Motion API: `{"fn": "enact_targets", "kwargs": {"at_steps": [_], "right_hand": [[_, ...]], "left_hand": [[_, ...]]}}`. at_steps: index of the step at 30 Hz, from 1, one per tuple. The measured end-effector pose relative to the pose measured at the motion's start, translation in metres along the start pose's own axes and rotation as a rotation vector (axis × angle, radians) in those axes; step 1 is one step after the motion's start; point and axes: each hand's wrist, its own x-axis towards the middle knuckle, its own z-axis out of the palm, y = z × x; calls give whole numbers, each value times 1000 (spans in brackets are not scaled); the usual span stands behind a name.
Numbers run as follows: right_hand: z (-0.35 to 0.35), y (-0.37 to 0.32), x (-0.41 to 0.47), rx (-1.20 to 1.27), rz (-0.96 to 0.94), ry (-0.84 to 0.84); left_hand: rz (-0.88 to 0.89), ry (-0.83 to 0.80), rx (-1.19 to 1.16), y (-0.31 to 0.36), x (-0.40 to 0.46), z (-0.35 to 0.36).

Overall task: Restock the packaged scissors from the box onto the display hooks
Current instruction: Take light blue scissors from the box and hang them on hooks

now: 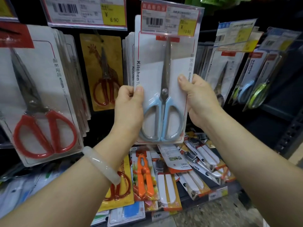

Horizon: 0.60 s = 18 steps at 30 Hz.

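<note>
Both hands' fingers (139, 91) pinch blue scissors pack (164, 89) below price tag (170, 18), red scissors (44, 115) beside.

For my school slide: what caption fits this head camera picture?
Both hands, left hand and right hand, hold a blue-handled scissors pack up beneath the price tag.

Head view: forward-down, close before display hooks (206, 32).

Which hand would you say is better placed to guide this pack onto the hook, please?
Probably the right hand: it pinches the blue scissors pack higher up its edge, closer to the top under the price tag. The left hand grips lower and can steady it.
</note>
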Motion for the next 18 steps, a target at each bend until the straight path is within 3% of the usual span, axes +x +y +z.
{"fn": "enact_targets", "kwargs": {"at_steps": [9, 14, 18], "right_hand": [[3, 7, 9, -78, 72, 12], [15, 10, 25, -210, 105, 72], [6, 26, 23, -564, 155, 119]], "left_hand": [[-61, 51, 13, -14, 5, 1], [-186, 10, 118, -20, 31, -1], [-265, 55, 202, -36, 32, 0]]}}
